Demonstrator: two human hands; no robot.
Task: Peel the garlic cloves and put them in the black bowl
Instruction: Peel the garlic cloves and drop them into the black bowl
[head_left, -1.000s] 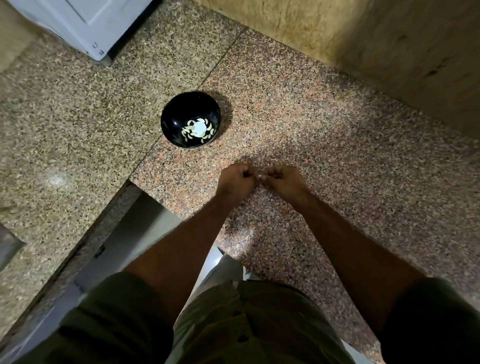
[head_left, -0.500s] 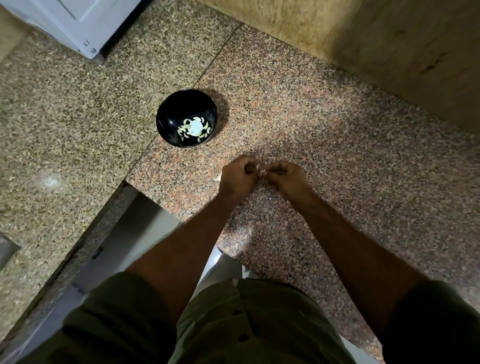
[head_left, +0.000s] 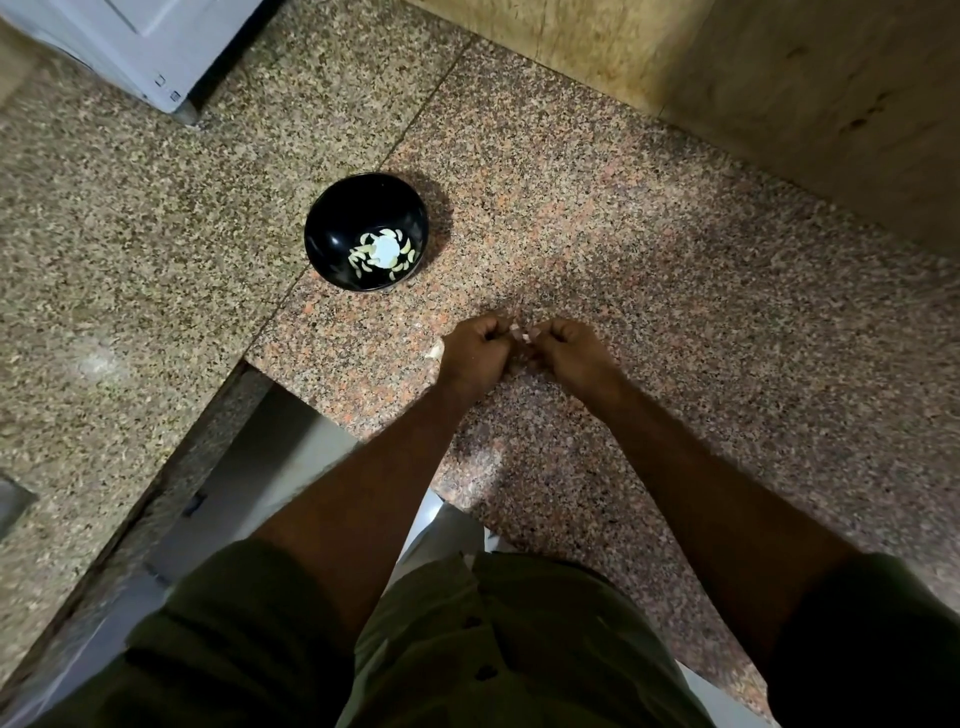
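Hands barely shifted, left hand (head_left: 475, 347) and right hand (head_left: 569, 349) grip pale garlic clove (head_left: 521, 333), glossy round black bowl (head_left: 332, 234)

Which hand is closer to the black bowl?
The left hand. It sits just below and right of the black bowl on the counter. The right hand is farther right, and both hands pinch a garlic clove.

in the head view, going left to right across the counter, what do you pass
white appliance corner → black bowl holding peeled garlic cloves → left hand → small garlic clove pinched between both hands → right hand
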